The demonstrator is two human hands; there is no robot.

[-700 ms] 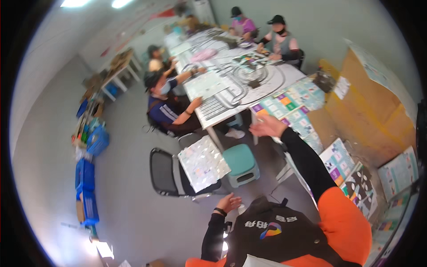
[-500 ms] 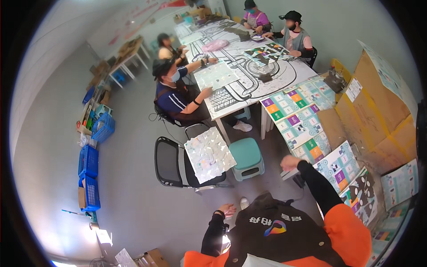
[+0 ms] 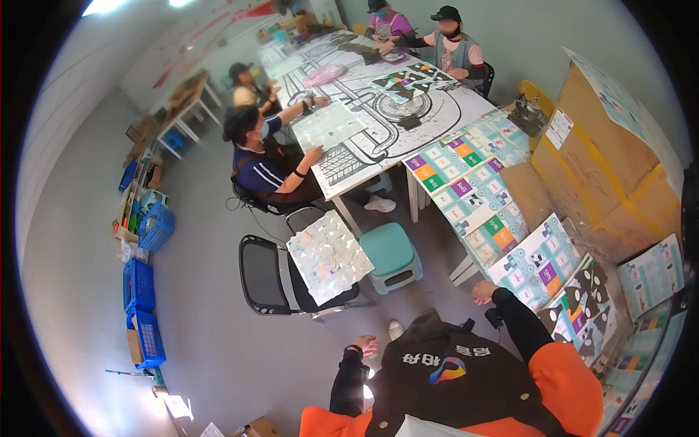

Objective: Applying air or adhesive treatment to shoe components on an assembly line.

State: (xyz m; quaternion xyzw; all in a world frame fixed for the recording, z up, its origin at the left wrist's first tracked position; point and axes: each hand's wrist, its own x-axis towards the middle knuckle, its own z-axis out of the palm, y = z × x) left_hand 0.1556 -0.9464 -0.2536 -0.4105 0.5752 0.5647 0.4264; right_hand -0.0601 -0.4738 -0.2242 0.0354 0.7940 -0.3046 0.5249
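My left hand [image 3: 366,345] hangs low over the grey floor, fingers loosely spread and nothing visible in them. My right hand [image 3: 483,293] is held out beside the board-covered table, its fingers loosely bent and apart, with no object seen in it. Nearest to that hand is a printed board [image 3: 537,262] with teal, purple and orange patches. Behind it, more printed sheets [image 3: 473,191] cover the side table. Below the board lie sheets with dark cut-out pieces [image 3: 582,309].
A teal stool [image 3: 391,251] and a black chair [image 3: 263,273] bearing a board of pale pieces [image 3: 329,256] stand ahead. A large cardboard box [image 3: 604,153] rises at right. Several people sit along the long drawn-on table [image 3: 429,146]. Blue baskets [image 3: 140,284] line the left.
The view has shifted, so the tables, chair and stool appear farther left. My right hand has come lower and closer to my body. The nearest seated person's head has turned.
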